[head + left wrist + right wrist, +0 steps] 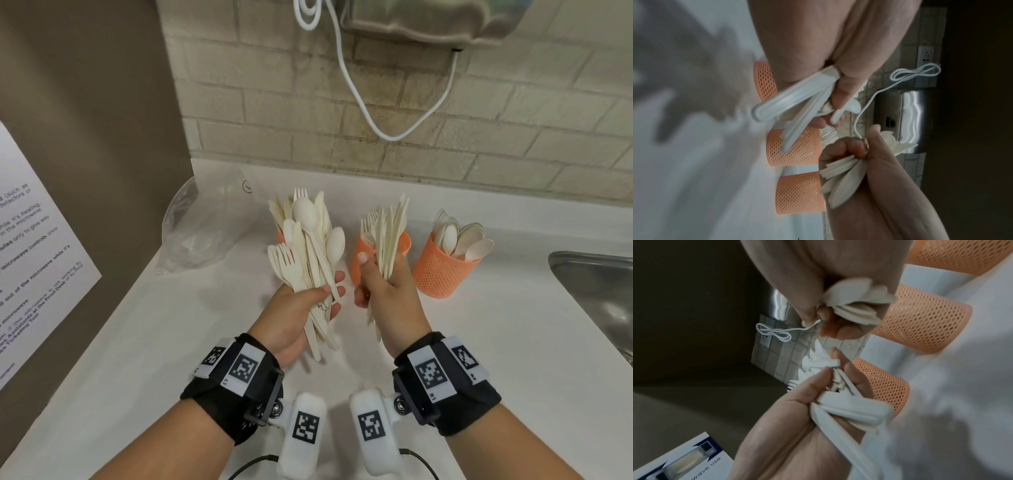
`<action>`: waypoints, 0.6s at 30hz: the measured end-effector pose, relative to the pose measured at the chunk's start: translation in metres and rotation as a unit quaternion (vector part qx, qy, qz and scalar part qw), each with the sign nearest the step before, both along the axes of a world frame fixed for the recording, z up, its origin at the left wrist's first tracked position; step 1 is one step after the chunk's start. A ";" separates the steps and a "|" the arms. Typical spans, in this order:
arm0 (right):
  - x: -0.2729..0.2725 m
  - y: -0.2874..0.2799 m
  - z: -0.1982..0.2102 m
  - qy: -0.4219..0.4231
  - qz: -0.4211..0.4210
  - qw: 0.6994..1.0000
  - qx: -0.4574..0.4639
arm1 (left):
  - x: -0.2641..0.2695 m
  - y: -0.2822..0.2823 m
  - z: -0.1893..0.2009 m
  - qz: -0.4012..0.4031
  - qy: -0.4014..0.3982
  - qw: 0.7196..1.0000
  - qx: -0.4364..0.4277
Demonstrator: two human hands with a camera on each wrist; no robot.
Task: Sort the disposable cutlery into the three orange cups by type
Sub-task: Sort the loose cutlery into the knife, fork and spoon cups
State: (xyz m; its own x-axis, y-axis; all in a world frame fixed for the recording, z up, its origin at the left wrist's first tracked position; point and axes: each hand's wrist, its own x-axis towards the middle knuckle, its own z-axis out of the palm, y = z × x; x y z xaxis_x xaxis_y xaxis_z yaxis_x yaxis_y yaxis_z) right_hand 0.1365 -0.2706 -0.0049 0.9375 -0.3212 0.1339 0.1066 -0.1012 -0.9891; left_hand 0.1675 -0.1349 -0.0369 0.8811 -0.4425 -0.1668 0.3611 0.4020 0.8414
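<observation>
My left hand (329, 294) grips a mixed bundle of cream forks, spoons and knives (308, 246) upright above the counter. Close beside it, my right hand (368, 274) grips a bunch of knives (390, 233) by the handles, in front of the middle orange cup (359, 263), which has forks in it. The right orange cup (442, 270) is full of spoons. The left orange cup (281, 236) is mostly hidden behind the mixed bundle. The left wrist view shows the bundle's handles (797, 100) under my thumb, and the right wrist view shows the knife ends (855, 305) in my fist.
A crumpled clear plastic bag (202, 226) lies at the back left of the white counter (171, 342). A steel sink (603, 287) opens at the right edge. A white cable (387, 130) loops down the brick wall. A printed notice (34, 246) hangs on the left panel.
</observation>
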 end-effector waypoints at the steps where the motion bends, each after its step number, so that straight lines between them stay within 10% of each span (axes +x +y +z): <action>1: -0.001 0.000 0.000 0.002 0.006 1.000 0.000 | -0.001 0.000 0.000 -0.005 -0.002 1.000 -0.002; 18: 0.004 0.017 0.005 0.047 0.052 0.986 -0.150 | -0.007 -0.010 -0.003 -0.006 -0.081 0.996 0.032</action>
